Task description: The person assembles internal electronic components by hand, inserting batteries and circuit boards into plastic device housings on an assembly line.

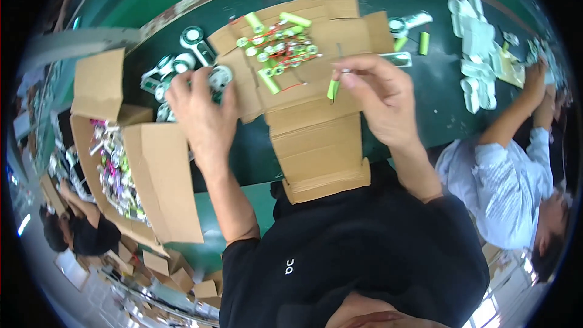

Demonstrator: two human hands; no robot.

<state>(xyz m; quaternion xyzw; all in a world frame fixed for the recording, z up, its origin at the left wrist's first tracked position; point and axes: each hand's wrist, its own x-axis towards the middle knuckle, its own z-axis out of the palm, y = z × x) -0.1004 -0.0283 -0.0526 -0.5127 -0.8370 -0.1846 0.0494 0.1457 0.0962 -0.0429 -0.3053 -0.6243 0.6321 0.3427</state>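
My right hand [384, 98] pinches a light green cylindrical battery [333, 90] near its upper end, between thumb and fingertips. A thin dark wire rises above the pinch. My left hand [205, 112] reaches over a group of white and dark green plastic housings [176, 67], its thumb and fingers apart. A round white housing [220, 77] lies between that thumb and the fingers; whether they touch it I cannot tell. Between my hands, a heap of green batteries [279, 45] with red and dark wires lies on a flattened cardboard box [319, 140].
An open carton [167, 176] of small mixed parts stands at left. Loose green batteries [424, 43] and another housing [416, 19] lie right of the cardboard. Pale plastic pieces [477, 48] are stacked farther right, near a co-worker [501, 182]. Another person [79, 225] is at far left.
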